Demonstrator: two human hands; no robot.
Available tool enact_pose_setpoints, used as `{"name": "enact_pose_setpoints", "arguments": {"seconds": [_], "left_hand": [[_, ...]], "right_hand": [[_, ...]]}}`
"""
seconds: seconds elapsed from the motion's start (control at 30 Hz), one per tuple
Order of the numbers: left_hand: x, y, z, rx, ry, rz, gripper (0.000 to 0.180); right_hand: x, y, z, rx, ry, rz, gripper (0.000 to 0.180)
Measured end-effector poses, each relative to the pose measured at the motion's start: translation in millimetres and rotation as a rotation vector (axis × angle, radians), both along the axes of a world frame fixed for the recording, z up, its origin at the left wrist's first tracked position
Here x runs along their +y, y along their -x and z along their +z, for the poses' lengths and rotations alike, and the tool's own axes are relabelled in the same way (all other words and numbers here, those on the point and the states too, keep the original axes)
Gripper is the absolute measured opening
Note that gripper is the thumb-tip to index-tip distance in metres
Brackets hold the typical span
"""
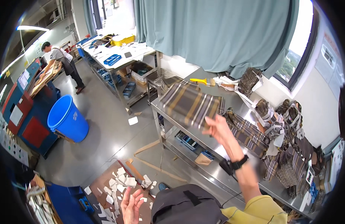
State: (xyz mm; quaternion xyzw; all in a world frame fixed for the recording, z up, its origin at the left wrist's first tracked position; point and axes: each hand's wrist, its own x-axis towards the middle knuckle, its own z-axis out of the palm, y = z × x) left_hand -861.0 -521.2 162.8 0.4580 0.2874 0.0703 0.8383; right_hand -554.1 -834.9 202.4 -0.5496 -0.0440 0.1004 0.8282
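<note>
My right hand (217, 128) is closed on the near corner of a folded brown plaid fabric piece (189, 104), its thumb and fingers pinching the edge. The fabric is slightly blurred and hangs over the metal table (232, 89) near its left end. My left hand (131, 205) is low in the view with its fingers spread and nothing in it. White scraps (122, 179) lie on a brown surface beyond that hand. Another plaid fabric stack (251, 136) rests on the table, right of my right hand.
A yellow-handled brush (202, 81) and tied fabric bundles (264, 108) lie on the metal table. A blue bin (68, 118) stands on the floor at left. Behind it, a person (62, 61) works at a machine. A white-topped table (122, 56) holds a yellow crate (122, 40).
</note>
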Motion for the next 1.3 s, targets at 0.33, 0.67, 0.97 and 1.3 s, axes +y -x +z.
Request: {"name": "enact_pose_setpoints", "arguments": {"seconds": [0.33, 0.67, 0.97, 1.3], "left_hand": [[114.0, -50.2, -70.3, 0.136, 0.001, 0.027, 0.054], [120.3, -99.0, -68.6, 0.233, 0.020, -0.051, 0.049], [109.6, -161.2, -53.1, 0.104, 0.067, -0.039, 0.048], [92.7, -223.9, -47.0, 0.046, -0.030, -0.223, 0.052]], "right_hand": [[32.8, -153.4, -31.4, 0.113, 0.165, -0.226, 0.032], [31.4, -167.0, -20.8, 0.189, 0.573, -0.168, 0.036], [34.1, -163.1, -21.9, 0.067, 0.342, -0.238, 0.036], [24.7, -170.8, -9.8, 0.165, 0.780, -0.115, 0.048]]}}
